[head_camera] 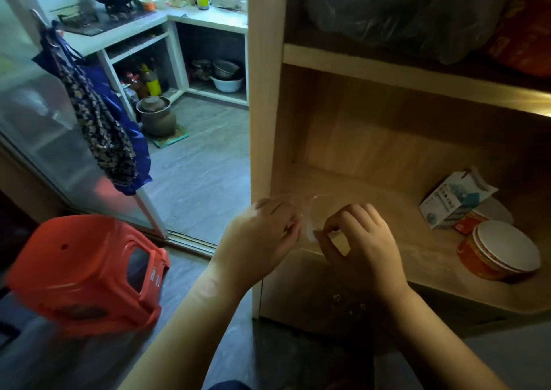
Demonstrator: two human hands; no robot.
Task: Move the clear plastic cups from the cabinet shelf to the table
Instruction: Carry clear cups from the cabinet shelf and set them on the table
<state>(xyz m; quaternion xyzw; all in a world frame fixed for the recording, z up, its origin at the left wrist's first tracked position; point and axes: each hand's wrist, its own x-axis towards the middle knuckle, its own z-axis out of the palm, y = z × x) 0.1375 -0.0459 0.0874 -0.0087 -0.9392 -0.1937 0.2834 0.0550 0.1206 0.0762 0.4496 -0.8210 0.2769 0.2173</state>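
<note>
Both hands at the front lip of the cabinet shelf point(372, 186), low centre of frame. Clear plastic cups point(317, 213) sit right at the shelf's front left corner, between the two hands: faint rims only, one roundish rim approx centre, maybe another just left of it; count hard to tell, plastic nearly invisible vs the wood.

Left hand point(262, 234): fingers curled in against the left side of the cups, touching or very near, looks closed round them but can't confirm a firm grip. Right hand point(357, 237): thumb and forefinger pinched together at the near rim, other fingers curled above. Prob. reason for two hands: thin cups flex and slip, so one side steadies while the other pinches the rim to lift or separate a nested stack. A judgement, not certain.

Cups not yet off the shelf; no table in view, so the carry is all still to do.

Around: white-blue carton point(456, 200) lying tilted at right of shelf, orange tub w/ white lid point(498, 252) just in front of it at lower right, both well apart from the cups, not in the way. Upper shelf holds a dark plastic bag point(402, 7). Red stool point(86, 273) at lower left on the floor, close beside the left forearm, could snag on turning away. Kitchen beyond, upper left.
</note>
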